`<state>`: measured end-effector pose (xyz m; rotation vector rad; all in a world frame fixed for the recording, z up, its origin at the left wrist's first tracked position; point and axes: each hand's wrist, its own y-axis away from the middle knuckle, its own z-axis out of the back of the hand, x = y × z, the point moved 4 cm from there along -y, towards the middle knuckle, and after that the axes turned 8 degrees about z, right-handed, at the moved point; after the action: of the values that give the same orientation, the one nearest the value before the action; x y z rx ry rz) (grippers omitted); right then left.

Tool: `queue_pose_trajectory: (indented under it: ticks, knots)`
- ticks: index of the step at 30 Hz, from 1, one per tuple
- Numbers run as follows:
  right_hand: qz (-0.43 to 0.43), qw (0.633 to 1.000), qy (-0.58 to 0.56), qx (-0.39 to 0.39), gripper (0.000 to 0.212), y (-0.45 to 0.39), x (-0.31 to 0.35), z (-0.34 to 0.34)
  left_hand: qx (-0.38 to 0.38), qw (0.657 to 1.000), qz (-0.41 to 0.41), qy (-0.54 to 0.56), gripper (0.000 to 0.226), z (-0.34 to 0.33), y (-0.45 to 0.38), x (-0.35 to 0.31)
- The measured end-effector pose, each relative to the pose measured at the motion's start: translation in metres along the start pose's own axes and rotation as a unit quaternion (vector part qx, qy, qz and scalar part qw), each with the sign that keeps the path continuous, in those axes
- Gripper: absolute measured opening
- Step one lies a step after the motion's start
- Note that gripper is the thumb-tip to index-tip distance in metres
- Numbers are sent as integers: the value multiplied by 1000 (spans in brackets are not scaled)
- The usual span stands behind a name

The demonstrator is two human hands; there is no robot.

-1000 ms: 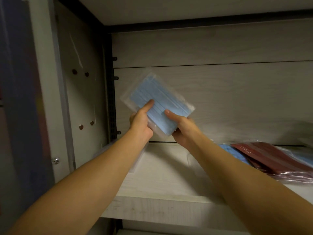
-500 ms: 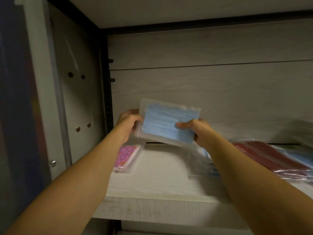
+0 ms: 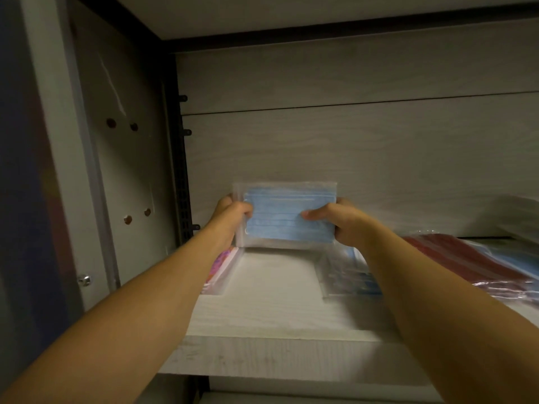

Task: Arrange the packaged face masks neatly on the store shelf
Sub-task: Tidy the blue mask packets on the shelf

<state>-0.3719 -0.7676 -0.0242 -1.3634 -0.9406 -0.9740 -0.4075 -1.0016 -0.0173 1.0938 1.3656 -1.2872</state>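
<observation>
A clear pack of blue face masks (image 3: 284, 214) stands upright on its long edge at the back of the pale wooden shelf (image 3: 271, 310), against the rear panel. My left hand (image 3: 232, 211) grips its left end and my right hand (image 3: 335, 220) grips its right end, thumbs on the front. A pink patterned mask pack (image 3: 221, 265) lies flat under my left forearm. Another clear pack with blue masks (image 3: 347, 275) lies flat under my right forearm. Dark red mask packs (image 3: 472, 263) lie further right.
The cabinet's left side wall (image 3: 128, 170) has peg holes and a dark slotted rail (image 3: 182, 185) in the back corner. The shelf above (image 3: 291, 13) closes in overhead. More clear packs lie at the far right (image 3: 519, 223).
Both hands turned the blue pack from a tilted diagonal to level, then lowered it from mid-air down and back onto the shelf against the rear panel.
</observation>
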Motion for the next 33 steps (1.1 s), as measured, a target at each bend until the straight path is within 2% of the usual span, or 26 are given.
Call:
queue_pose_trajectory:
  ticks: [2,5,6,9,10,14,18,22,24,28,29,31,33]
  knots:
    - [-24,999,6,34,69,3,-5,-2,-7,1000,20,-15,14,2,0,6]
    - [-38,997,4,63,83,5,-13,-2,-8,999,41,-15,22,1,-1,13]
    - [-35,997,7,65,81,5,-14,-1,-7,999,46,-12,23,1,-2,15]
    - [-22,999,10,40,51,4,-14,0,-11,999,53,3,25,-1,-5,18]
    - [-15,999,9,28,47,3,-13,1,-15,999,50,8,25,-2,-5,17]
    - [14,999,-4,29,55,-1,-9,3,-11,998,39,54,21,-2,-7,13]
    - [9,1000,-4,18,47,1,-11,4,14,997,50,48,25,-3,-7,18]
    - [27,1000,-13,10,71,1,-3,4,46,996,22,74,32,-4,-9,6]
    - [35,999,-32,0,74,-1,-1,3,75,993,2,86,36,-2,-9,-3]
    - [46,996,-71,-22,43,3,6,-1,69,993,-37,88,25,7,-8,-17]
    - [47,994,-91,-27,44,4,8,-2,59,992,-39,108,20,9,-8,-19]
    - [47,985,-159,-39,50,4,11,-8,45,985,-14,163,31,11,-7,-20]
    - [47,970,-233,-52,54,3,13,-16,87,970,23,226,36,3,-1,-21]
